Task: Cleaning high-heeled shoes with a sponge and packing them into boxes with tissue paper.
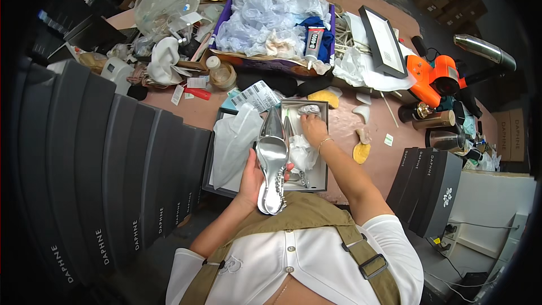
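My left hand (252,174) is wrapped round a silver pointed-toe shoe (271,161) with a shiny decorated edge, held upright with its toe away from me. Under it on the table lies an open grey-edged shoebox (323,178) lined in white. Inside the box, my right hand (314,128) is bent down with fingers closed beside a crumpled greyish wad (309,110); what the fingertips hold is hidden. Crumpled white tissue (302,153) lies by my right wrist, partly over another silver shoe (305,179). White wrapping paper (234,144) covers the box's left side.
Tall stacks of dark shoeboxes (118,152) stand on the left, more boxes (424,183) on the right. A purple-edged carton (271,62) of plastic bags holds a glue tube (314,44). An orange heat gun (432,79), a glass jar (222,76) and yellow pads (361,152) surround the work area.
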`<state>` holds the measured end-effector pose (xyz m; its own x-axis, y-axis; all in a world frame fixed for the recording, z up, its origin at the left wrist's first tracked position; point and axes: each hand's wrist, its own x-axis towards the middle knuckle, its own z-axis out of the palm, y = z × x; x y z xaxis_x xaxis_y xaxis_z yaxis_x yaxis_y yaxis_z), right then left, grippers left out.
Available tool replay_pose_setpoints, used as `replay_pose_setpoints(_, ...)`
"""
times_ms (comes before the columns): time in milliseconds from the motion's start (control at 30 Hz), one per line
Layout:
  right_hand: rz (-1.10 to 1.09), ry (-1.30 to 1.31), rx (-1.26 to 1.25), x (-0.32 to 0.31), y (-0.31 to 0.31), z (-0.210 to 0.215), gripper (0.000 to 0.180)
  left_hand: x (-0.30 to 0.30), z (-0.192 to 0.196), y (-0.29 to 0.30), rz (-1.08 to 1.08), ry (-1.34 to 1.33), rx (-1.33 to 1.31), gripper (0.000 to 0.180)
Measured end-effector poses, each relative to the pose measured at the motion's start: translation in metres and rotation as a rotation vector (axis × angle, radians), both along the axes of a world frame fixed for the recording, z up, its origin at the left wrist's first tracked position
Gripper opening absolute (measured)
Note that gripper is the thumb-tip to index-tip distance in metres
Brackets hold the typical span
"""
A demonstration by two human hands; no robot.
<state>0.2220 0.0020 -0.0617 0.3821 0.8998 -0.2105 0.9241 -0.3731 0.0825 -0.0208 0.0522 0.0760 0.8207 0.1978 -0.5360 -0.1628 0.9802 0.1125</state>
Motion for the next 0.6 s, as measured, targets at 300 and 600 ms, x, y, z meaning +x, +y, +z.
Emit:
replay_pose_setpoints(300, -0.05, 0.19, 0.198, 0.017, -0.004, 0.03, 0.023, -0.002, 0.012, -0.017, 0.122, 0.127, 0.181, 0.063)
replay_pose_setpoints(600, -0.399, 1.658, 0.429, -0.077, -0.072, 0.182, 0.019, 0.003, 0.017, -0.035, 0.252, 0.087, 0.226, 0.063)
